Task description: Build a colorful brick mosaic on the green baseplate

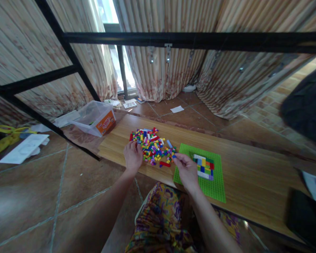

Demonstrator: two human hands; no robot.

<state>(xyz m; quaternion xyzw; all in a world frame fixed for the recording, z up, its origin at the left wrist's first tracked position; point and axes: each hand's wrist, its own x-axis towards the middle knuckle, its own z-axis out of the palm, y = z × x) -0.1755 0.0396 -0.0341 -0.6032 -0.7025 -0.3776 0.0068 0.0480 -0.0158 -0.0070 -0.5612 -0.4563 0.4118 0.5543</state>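
A heap of small, many-coloured toy building bricks (154, 147) is spread over the wooden bench. My left hand (133, 156) rests at the heap's left edge, its loosely bent fingers among the bricks; I see nothing held in it. Over the left edge of a green baseplate (218, 186) is my right hand (186, 170). Its thumb and finger pinch a small blue brick (174, 156), mostly covered by the fingertips. A flat patch of white, yellow, red, blue and green bricks (204, 168) is fixed on the baseplate, partly behind my right hand.
The wooden bench (247, 175) runs from left to right before my knees. A clear plastic box (88, 121) with an orange label stands at its left end. Black metal bars (147, 38) cross above. A dark object (305, 214) lies at the right end. Papers (26, 149) lie on the tiled floor.
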